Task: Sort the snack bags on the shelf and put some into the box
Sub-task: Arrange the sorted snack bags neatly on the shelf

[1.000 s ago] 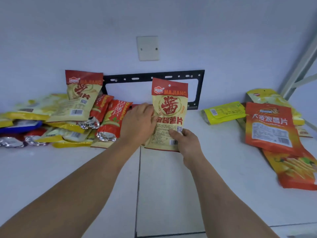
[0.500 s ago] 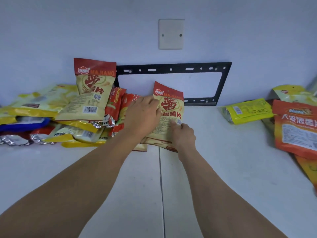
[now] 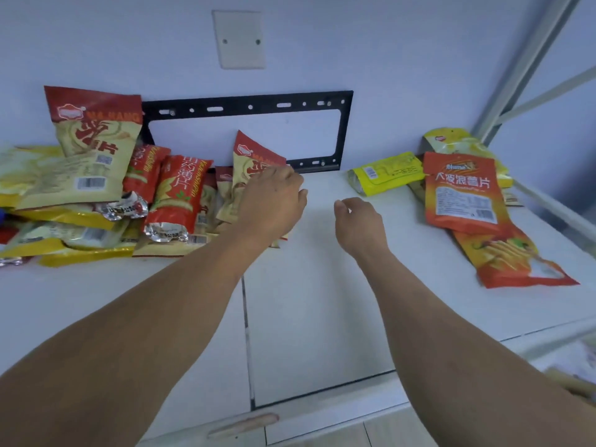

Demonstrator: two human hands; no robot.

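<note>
Two bare forearms reach across a white shelf [image 3: 322,301] as a person sorts snack bags. Nearest the viewer, the right hand [image 3: 358,224] hovers just above the surface, fingers loosely curled and holding nothing. Just to its left and slightly farther in, the left hand [image 3: 271,201] rests on a beige-and-red bag [image 3: 254,158] that leans tilted against a mixed pile of bags [image 3: 96,201]; whether its hidden fingers grip the bag cannot be told. Beyond the right hand, toward the far right, lie a yellow bag [image 3: 387,172] and an orange bag [image 3: 461,191], well apart from the pile. Behind both hands a black metal bracket [image 3: 343,130] sits on the wall. No box is clearly in view. The sorting step appears under way; the next move likely calls for a firm hold on one bag.
</note>
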